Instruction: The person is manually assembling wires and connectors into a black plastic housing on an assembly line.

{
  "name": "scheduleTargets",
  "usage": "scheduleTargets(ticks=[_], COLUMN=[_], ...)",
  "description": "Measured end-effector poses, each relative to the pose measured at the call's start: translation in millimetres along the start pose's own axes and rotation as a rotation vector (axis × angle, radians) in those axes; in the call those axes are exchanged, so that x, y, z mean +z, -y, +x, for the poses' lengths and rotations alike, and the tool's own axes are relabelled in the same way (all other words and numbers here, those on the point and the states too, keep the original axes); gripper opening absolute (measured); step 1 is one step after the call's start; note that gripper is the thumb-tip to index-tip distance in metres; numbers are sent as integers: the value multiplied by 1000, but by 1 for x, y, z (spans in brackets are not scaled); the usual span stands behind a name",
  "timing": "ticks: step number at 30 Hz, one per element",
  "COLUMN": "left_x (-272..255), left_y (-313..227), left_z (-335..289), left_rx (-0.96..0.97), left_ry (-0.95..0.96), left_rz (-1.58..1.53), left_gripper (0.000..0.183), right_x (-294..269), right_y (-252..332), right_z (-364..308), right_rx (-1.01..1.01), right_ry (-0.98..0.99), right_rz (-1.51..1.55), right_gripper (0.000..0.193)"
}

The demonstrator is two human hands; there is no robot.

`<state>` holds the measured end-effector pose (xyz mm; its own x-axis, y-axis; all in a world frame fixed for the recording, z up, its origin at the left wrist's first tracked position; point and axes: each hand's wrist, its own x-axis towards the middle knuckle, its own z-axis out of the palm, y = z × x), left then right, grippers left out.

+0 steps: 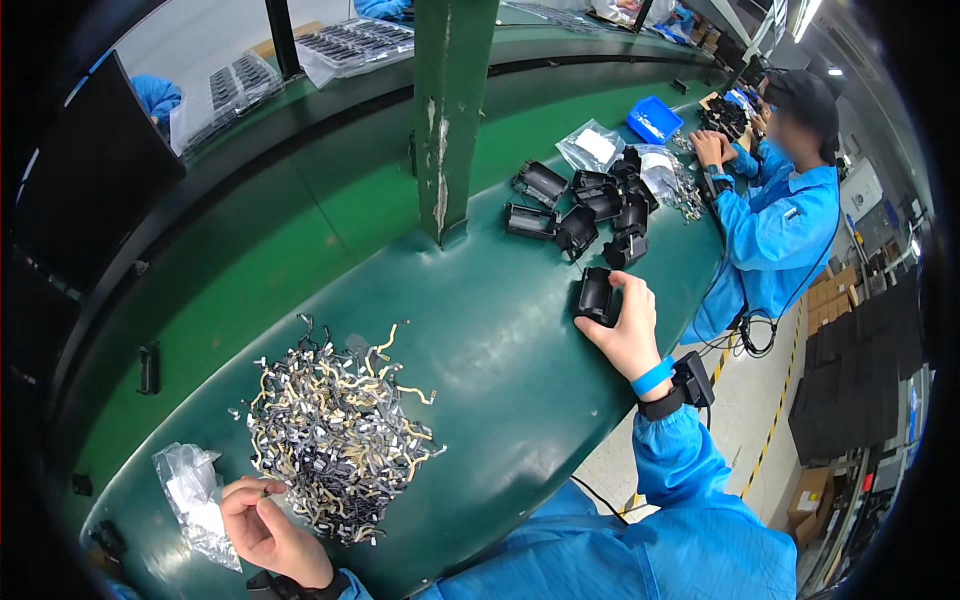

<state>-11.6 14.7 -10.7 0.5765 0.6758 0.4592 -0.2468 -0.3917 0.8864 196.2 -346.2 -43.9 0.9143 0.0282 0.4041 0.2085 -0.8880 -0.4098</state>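
Observation:
My right hand (632, 322) grips a black plastic housing (596, 293), hollow and roughly half-cylindrical, at the right part of the green table. Its thumb and fingers press on the housing's two ends. My left hand (268, 532) is closed in a pinch beside the lower left of a large pile of short cables (335, 440), dark, grey and yellowish with small connectors. A tiny dark thing shows at its fingertips, too small to name. A clear plastic bag (190, 490) with white pieces inside lies just left of that hand.
Several more black housings (577, 230) lie beyond my right hand. Past them are clear bags (592, 146), a blue bin (654, 120) and loose small parts (688, 198). A green post (450, 130) rises at the table's far edge. A co-worker in blue (780, 215) works at the right.

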Motion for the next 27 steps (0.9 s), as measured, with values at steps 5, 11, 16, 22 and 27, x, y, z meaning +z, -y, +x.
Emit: scheduleTargets(ticks=[5, 11, 16, 22, 27], left_x=[4, 24, 24, 3, -5], left_y=[-5, -13, -21, -19, -25], left_z=[1, 3, -4, -5, -17], left_rx=[-32, -73, -36, -86, -127], left_ry=[-51, 162, 347, 380, 249], left_rz=[-183, -158, -229, -248, 44], left_gripper=[12, 62, 93, 94, 63], right_x=[-9, -16, 5, 44, 48], right_y=[28, 132, 201, 214, 226], right_z=[2, 8, 7, -7, -7], right_rx=[-210, -508, -361, -56, -79], right_ry=[179, 678, 1708, 1817, 1404], right_rz=[100, 751, 1331, 1565, 1424], right_gripper=[67, 63, 47, 49, 42])
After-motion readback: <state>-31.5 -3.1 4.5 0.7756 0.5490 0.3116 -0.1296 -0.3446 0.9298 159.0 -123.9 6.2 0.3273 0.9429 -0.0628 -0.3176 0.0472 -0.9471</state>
